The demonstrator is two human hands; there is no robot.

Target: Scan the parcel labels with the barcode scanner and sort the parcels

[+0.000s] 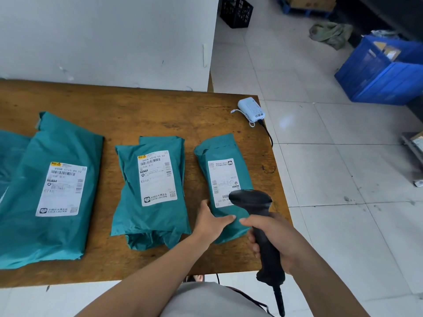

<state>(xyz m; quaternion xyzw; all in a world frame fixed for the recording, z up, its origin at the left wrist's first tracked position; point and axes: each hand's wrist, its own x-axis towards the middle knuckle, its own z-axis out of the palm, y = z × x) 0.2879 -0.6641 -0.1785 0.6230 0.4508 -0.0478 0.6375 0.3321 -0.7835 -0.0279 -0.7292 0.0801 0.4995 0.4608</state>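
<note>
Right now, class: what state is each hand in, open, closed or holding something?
Left hand: open, straight fingers resting on the rightmost parcel.
Right hand: closed around the barcode scanner handle.

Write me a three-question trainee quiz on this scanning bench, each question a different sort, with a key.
1. True or false: the left hand grips the barcode scanner.
2. The scanner's head is over which parcel's label? A. the large left parcel B. the middle parcel C. the rightmost parcel
3. Fill in: the white power bank lies at the table's far ___ corner.
Key: 1. False; the right hand grips it, while the left hand rests on the rightmost parcel. 2. C. 3. right.
</note>
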